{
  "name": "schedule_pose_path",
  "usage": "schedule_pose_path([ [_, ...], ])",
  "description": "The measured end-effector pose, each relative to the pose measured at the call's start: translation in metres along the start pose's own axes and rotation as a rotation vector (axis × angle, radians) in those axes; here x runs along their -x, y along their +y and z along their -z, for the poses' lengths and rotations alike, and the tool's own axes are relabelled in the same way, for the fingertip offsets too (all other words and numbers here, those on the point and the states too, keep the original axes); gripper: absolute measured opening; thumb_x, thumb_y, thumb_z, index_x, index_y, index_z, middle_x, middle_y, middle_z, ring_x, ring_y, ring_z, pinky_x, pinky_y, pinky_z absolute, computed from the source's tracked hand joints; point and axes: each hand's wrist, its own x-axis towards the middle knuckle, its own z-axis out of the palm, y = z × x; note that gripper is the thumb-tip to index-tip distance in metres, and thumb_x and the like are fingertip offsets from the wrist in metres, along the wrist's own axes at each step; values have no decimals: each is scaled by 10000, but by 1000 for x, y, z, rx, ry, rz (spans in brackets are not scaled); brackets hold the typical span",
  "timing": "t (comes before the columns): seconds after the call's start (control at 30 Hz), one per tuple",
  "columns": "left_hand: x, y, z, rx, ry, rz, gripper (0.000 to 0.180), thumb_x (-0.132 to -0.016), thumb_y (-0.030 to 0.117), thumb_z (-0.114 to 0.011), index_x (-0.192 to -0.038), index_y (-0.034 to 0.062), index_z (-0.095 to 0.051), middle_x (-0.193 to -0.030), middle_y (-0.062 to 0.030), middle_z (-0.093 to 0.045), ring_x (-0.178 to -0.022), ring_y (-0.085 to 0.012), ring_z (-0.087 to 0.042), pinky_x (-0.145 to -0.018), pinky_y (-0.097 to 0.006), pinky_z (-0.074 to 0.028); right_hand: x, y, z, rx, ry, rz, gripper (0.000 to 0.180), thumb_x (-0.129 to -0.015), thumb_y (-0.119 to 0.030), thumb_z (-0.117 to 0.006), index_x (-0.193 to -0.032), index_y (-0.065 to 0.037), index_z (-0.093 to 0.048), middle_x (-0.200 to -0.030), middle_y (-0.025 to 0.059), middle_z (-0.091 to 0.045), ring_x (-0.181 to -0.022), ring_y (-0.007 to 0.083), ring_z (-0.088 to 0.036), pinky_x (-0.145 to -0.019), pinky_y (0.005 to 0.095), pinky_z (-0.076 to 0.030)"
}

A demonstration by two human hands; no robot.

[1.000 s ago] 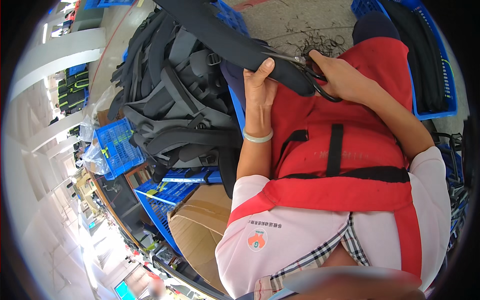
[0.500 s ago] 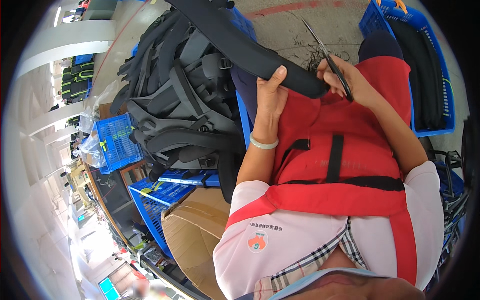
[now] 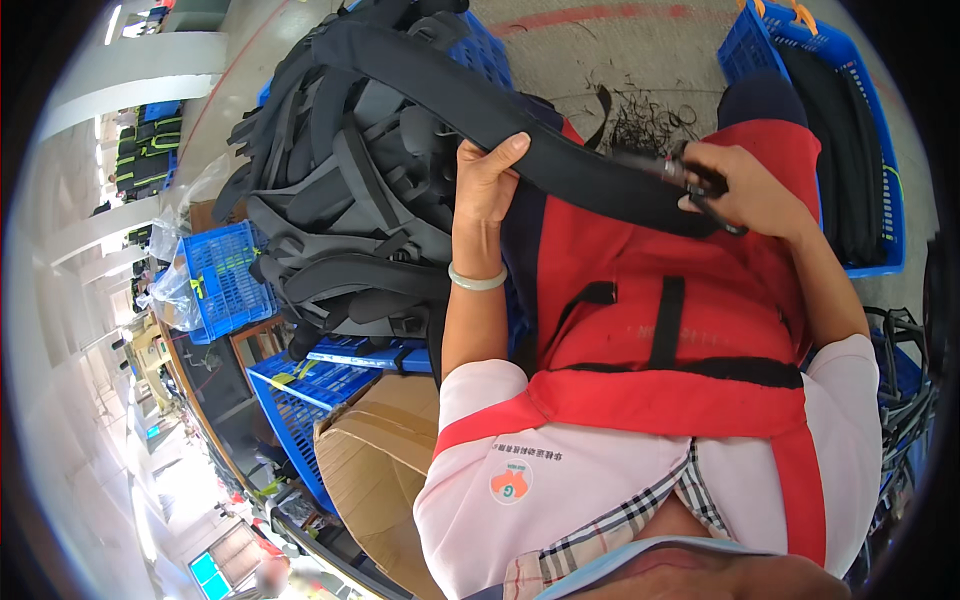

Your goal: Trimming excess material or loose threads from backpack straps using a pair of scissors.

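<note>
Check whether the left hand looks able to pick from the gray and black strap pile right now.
Probably not without freeing itself first: the left hand grips the black padded strap. Otherwise the gray and black strap pile lies close on its left, seemingly unblocked.

Grey floor (image 3: 560, 55), red stripe (image 3: 595, 16), white pillars (image 3: 170, 62).

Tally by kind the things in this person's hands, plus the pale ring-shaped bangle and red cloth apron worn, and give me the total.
Long black padded fabric strap, in the left hand: 1
Metal scissors with dark handles, in the right hand: 1
Pale ring-shaped bangle: 1
Red cloth apron: 1
Total: 4
</note>
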Motion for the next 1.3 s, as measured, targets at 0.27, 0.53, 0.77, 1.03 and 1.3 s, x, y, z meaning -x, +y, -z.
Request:
schedule_pose_path([
  [0.27,-3,-15,-16,234,-44,-11,206,-768,-36,-711,-959,11,-650,-939,-97,-669,-853,-215,-662,-828,-357,-543,-19,29,-22,-141,49,5,388,-803,-71,-673,-1135,-4,-484,-986,89,-586,-849,162,-551,-703,291,-453],
  [0.53,2,-22,-21,203,-48,-64,246,-763,-56,-709,-996,4,-657,-949,-99,-674,-850,-212,-658,-819,-346,-540,-18,16,-27,141,21,3,667,-719,-156,-760,-1252,-8,-388,-1071,197,-578,-925,397,-558,-790,422,-457],
  [0.77,7,-31,-23,172,-70,-69,259,-760,-92,-696,-1001,0,-667,-962,-100,-685,-867,-204,-660,-813,-331,-538,-24,17,-37,259,64,10,539,-756,-182,-719,-1153,1,-403,-1009,240,-592,-934,431,-572,-763,464,-463],
  [1.03,9,-34,-17,164,-77,-47,283,-767,-49,-704,-1037,22,-656,-1005,-102,-677,-906,-216,-651,-872,-363,-520,-31,31,-48,265,30,-67,352,-824,-162,-645,-1038,-12,-410,-805,215,-617,-809,430,-594,-680,490,-449],
  [1.3,10,-34,-23,223,-47,-38,214,-774,-74,-690,-969,11,-664,-922,-87,-687,-843,-205,-667,-807,-344,-547,-35,26,-46,287,64,-82,403,-793,-198,-693,-1056,-44,-429,-785,233,-592,-786,445,-595,-646,470,-451],
])
